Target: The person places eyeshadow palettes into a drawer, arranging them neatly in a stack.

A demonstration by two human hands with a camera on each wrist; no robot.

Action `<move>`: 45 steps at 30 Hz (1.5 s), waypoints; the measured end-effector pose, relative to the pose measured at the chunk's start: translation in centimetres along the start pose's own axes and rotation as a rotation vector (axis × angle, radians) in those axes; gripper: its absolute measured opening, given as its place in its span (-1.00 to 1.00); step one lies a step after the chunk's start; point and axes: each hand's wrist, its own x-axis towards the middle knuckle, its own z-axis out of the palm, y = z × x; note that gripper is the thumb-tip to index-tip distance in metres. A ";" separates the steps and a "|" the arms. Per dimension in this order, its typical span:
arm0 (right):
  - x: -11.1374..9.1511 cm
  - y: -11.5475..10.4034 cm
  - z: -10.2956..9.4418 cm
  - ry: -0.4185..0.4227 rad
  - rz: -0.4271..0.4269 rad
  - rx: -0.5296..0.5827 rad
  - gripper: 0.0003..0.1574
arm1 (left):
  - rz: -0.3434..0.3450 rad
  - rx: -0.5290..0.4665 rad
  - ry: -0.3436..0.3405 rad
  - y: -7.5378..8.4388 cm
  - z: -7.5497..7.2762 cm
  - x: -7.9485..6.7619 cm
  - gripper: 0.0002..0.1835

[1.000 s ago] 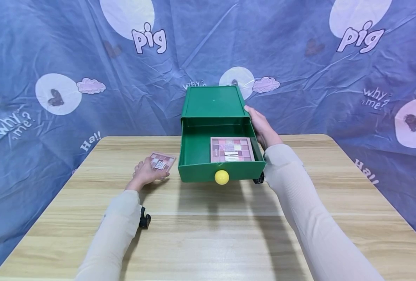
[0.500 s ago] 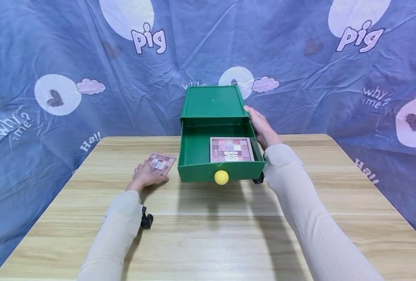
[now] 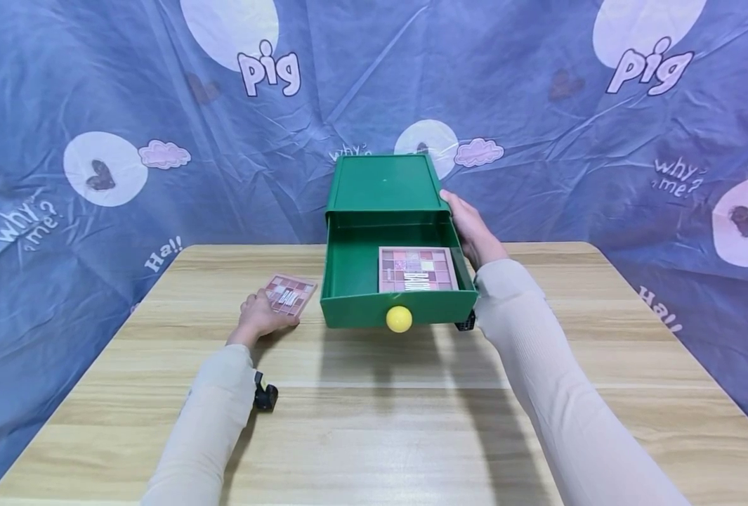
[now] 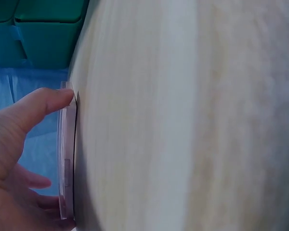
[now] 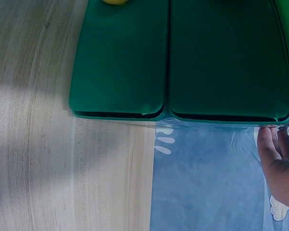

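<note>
A pink eyeshadow palette (image 3: 291, 295) lies on the table, left of the green drawer box. My left hand (image 3: 261, 314) holds it by its edges; in the left wrist view the thumb (image 4: 62, 97) touches one end of the palette (image 4: 67, 159) and the fingers the other. The top drawer (image 3: 355, 309) of the green drawer box (image 3: 384, 183) stands pulled out, with a second palette (image 3: 415, 270) lying in its right part. My right hand (image 3: 471, 228) rests against the box's right side; in the right wrist view its fingertips touch the side wall.
A yellow ball knob (image 3: 399, 319) sticks out from the drawer front. Lower drawer fronts (image 5: 120, 62) show in the right wrist view. The wooden table (image 3: 380, 450) ends at the back against a blue printed cloth (image 3: 525, 105).
My left hand has drawn back slightly over the palette, so more of its top shows. The palette has shifted very little. My right hand and the drawer box stay in place.
</note>
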 end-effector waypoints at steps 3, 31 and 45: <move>0.0 0.0 0.0 0.000 0.001 0.005 -0.35 | 0.007 -0.004 0.006 -0.2 0.0 0.0 0.11; 0.0 0.0 0.0 -0.001 -0.003 0.002 -0.33 | 0.032 -0.072 0.031 -1.8 -1.0 -0.5 0.13; 0.0 0.0 0.0 -0.007 -0.011 -0.004 -0.33 | 0.031 -0.087 0.047 -2.5 -2.2 -1.1 0.17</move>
